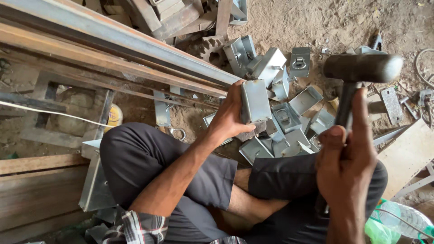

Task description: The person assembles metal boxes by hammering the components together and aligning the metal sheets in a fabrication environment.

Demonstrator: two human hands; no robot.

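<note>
Person sits cross-legged, knees spread wide, bare shins crossed below. Left arm bare, stretched forward over left knee, wrist slightly bent. Left hand (pixel 228 118) clamped in a grip, fingers wrapped round the far side, thumb on the near side, palm turned right. Right forearm rises near vertical from bottom edge of view. Right hand (pixel 346 159) raised in a tight fist, knuckles toward the camera, thumb up along the front.

Long steel beams (pixel 113 38) far left; wooden planks (pixel 36 190) near left; scrap metal plate (pixel 391 105) right; plastic bottle (pixel 404 219) (clear, beside green bag (pixel 377 230)) near right; sandy ground (pixel 312 20).
</note>
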